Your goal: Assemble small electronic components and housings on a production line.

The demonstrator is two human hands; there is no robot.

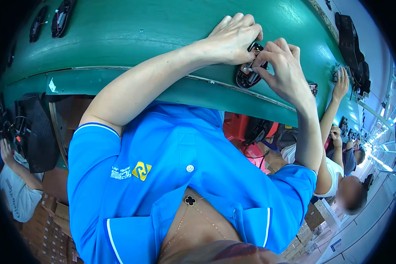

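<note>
An opened black oval electronic device [243, 79], with a silver cylindrical part and thin wires exposed inside, lies on the green bench near its front edge. My left hand [236, 37] is closed around the device's far end, its fingers curled and the thumb pressing at the side. From the right, my right hand [282, 66] reaches over it, thumb and fingers pinched together inside the housing. A small whitish bit shows by those fingertips, but what they grip is too small to make out.
Similar open black devices [63, 18] rest at the bench's far left; another part [313, 89] sits right of my right hand. Farther right, a co-worker's hand [341, 83] is at the bench. A black strip-like object [353, 53] lies along its far right edge. Another person sits at left.
</note>
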